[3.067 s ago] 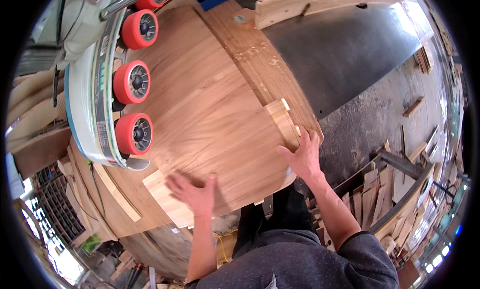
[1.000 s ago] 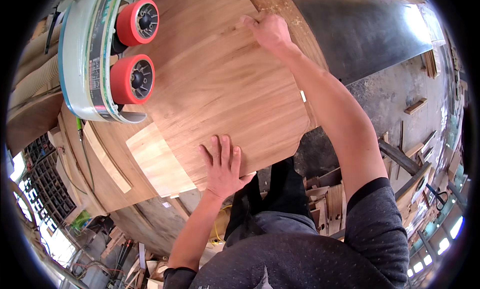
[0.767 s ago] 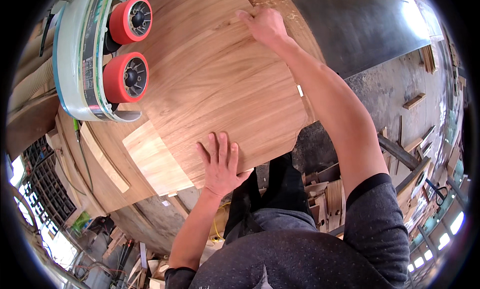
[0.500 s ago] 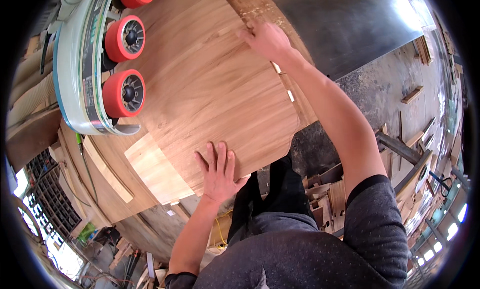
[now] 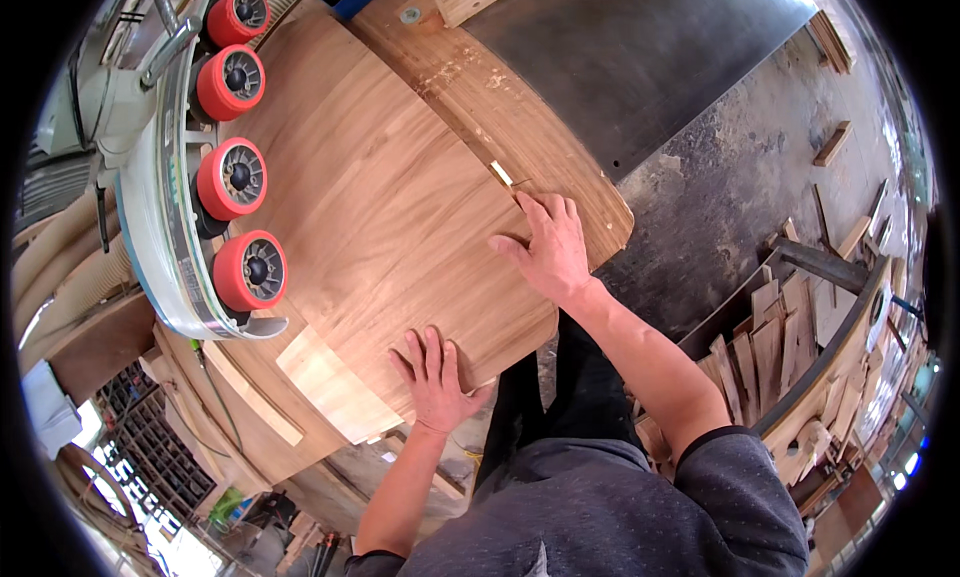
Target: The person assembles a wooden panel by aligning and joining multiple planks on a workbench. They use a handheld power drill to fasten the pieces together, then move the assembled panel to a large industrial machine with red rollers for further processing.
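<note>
Head view: resting the left hand (image 5: 437,390), fingers spread, on the wooden panel (image 5: 400,207) right of the red-wheeled machine (image 5: 163,247); touching the panel's edge farther from that machine with the right hand (image 5: 555,252), cannot tell whether gripping. Could skew under uneven pressure.

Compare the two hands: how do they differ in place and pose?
Place: the left hand is at the near edge of the wooden panel; the right hand is farther forward, at its right edge.
Thumbs: the left hand's points right, the right hand's points left.
Shared: both are bare, with fingers pointing roughly forward.
</note>
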A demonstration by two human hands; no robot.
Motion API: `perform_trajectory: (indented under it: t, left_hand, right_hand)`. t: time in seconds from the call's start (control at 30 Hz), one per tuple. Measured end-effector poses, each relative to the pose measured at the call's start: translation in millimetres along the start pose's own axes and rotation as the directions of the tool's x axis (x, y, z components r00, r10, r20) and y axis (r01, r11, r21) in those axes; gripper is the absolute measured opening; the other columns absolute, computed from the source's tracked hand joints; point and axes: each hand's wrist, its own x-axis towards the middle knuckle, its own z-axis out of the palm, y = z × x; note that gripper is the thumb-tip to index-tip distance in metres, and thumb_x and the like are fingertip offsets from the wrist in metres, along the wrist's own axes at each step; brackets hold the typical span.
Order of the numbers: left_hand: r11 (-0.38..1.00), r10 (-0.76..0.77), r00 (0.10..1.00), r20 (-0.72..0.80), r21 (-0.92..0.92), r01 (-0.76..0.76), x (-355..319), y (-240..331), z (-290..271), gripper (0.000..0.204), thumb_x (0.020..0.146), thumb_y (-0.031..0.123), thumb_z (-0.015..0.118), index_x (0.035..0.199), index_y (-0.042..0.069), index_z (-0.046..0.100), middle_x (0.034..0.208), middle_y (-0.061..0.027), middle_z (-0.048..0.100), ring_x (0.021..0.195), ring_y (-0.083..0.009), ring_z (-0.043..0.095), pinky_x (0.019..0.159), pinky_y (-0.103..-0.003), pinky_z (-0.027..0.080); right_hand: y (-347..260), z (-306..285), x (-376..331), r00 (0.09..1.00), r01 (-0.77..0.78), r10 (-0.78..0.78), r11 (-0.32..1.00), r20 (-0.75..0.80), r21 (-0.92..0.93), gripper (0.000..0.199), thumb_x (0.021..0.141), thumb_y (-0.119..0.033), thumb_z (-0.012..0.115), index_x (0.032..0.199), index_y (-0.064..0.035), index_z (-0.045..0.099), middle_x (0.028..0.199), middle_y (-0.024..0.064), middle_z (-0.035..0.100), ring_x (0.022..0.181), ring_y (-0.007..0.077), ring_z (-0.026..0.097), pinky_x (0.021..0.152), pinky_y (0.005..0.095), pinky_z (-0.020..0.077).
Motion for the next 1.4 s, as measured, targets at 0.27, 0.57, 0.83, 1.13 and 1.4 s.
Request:
perform_trajectory:
  t: [0.27, 0.57, 0.83, 1.13, 1.4]
  left_hand:
    - [0.818, -0.573, 0.804, -0.16, -0.173, 0.548, -28, -38, -12, 0.097, 0.084, 0.05, 0.077, 0.154, -0.001, 0.033, 0.164, -0.0308, 0.022, 0.154, -0.0486, 0.015, 0.121, -0.067, 0.011]
    - [0.563, -0.826, 0.498, -0.265, -0.337, 0.754, -4, -127, -6, 0.075, 0.092, 0.045, 0.071, 0.141, -0.008, 0.051, 0.12, -0.0251, 0.051, 0.115, -0.0397, 0.051, 0.099, -0.048, 0.044]
    - [0.597, -0.801, 0.501, -0.328, -0.386, 0.703, -10, -127, -4, 0.079, 0.089, 0.049, 0.075, 0.141, -0.007, 0.053, 0.116, -0.0192, 0.052, 0.107, -0.0356, 0.054, 0.093, -0.047, 0.046]
    - [0.599, -0.8, 0.503, -0.326, -0.412, 0.686, -12, -128, -4, 0.075, 0.086, 0.044, 0.078, 0.143, 0.002, 0.055, 0.116, -0.0168, 0.054, 0.103, -0.035, 0.057, 0.092, -0.049, 0.048]
    - [0.551, -0.835, 0.461, -0.301, -0.479, 0.684, -12, -126, -7, 0.068, 0.087, 0.038, 0.079, 0.14, 0.001, 0.058, 0.118, -0.0165, 0.055, 0.105, -0.0331, 0.058, 0.092, -0.045, 0.05]
  right_hand:
    - [2, 1, 1, 0.997, 0.071, -0.072, 0.997, -0.032, -0.02, 0.075, 0.083, -0.04, 0.082, 0.14, 0.0002, 0.055, 0.127, 0.0201, 0.056, 0.118, 0.0406, 0.05, 0.104, 0.0487, 0.0425]
    - [8, 6, 5, 0.994, 0.111, -0.107, 0.983, 0.033, -0.149, 0.09, 0.087, -0.05, 0.076, 0.152, 0.0018, 0.042, 0.127, 0.0263, 0.054, 0.119, 0.0437, 0.048, 0.106, 0.0512, 0.0401]
    - [20, 14, 7, 0.976, 0.215, -0.218, 0.952, 0.01, -0.219, 0.088, 0.091, -0.052, 0.071, 0.153, 0.0027, 0.04, 0.126, 0.0303, 0.053, 0.118, 0.0463, 0.048, 0.106, 0.0535, 0.0377]
    - [23, 18, 7, 0.976, 0.219, -0.216, 0.946, 0.038, -0.239, 0.087, 0.089, -0.047, 0.074, 0.153, 0.0013, 0.041, 0.124, 0.0305, 0.053, 0.114, 0.0476, 0.05, 0.103, 0.0543, 0.0403]
    - [13, 15, 6, 0.986, 0.163, -0.164, 0.96, 0.017, -0.229, 0.093, 0.085, -0.042, 0.079, 0.153, 0.0048, 0.038, 0.128, 0.0344, 0.049, 0.121, 0.0506, 0.046, 0.11, 0.057, 0.0364]
